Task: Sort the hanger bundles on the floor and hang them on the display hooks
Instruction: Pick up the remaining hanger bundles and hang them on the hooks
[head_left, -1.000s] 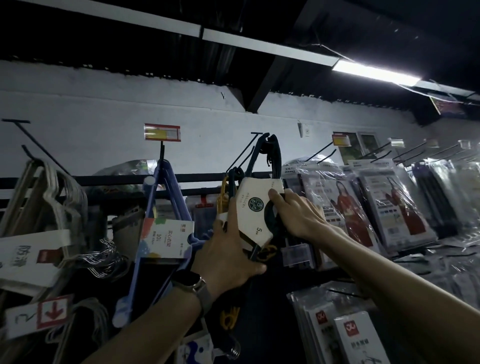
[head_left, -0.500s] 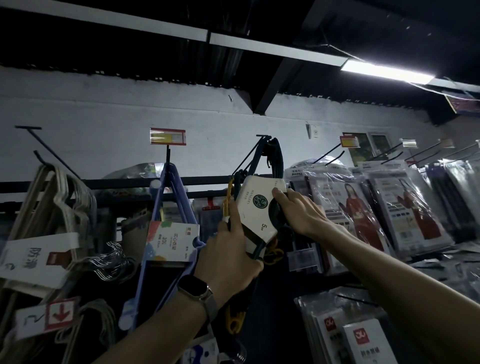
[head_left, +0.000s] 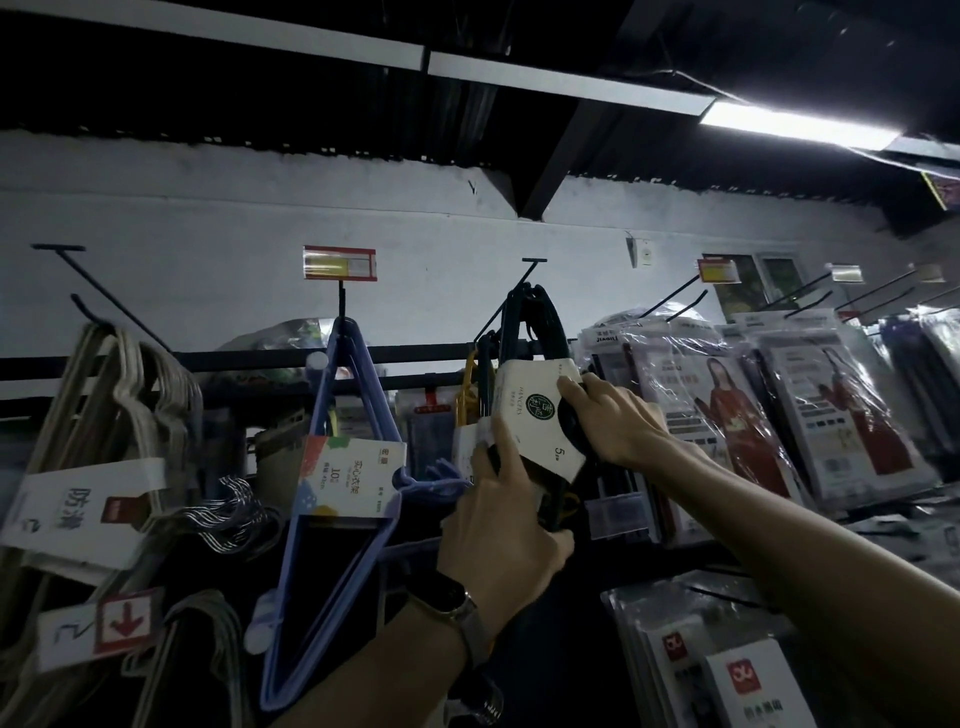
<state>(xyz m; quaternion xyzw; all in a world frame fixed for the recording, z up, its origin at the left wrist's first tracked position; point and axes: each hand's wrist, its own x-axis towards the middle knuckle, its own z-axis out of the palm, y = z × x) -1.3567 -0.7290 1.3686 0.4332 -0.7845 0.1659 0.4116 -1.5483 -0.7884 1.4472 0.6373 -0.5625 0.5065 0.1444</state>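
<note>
On the display wall straight ahead in the head view, the dark hanger bundle (head_left: 551, 332) hangs with its hook tops looped over a black display hook (head_left: 519, 285), a cream paper sleeve (head_left: 524, 415) wrapped round its middle. The left hand (head_left: 498, 535), a watch (head_left: 441, 597) on its wrist, grips the bundle's lower part with curled fingers, thumb pointing up against the sleeve. The right hand (head_left: 613, 421) holds the bundle's right side, thumb on the sleeve's upper edge, fingers curled round the dark hangers. Just left hang yellow hangers (head_left: 467, 387); further left are a blue hanger bundle (head_left: 366, 364) and beige hangers (head_left: 135, 384). Plastic-wrapped packets (head_left: 727, 415) hang to the right.
</note>
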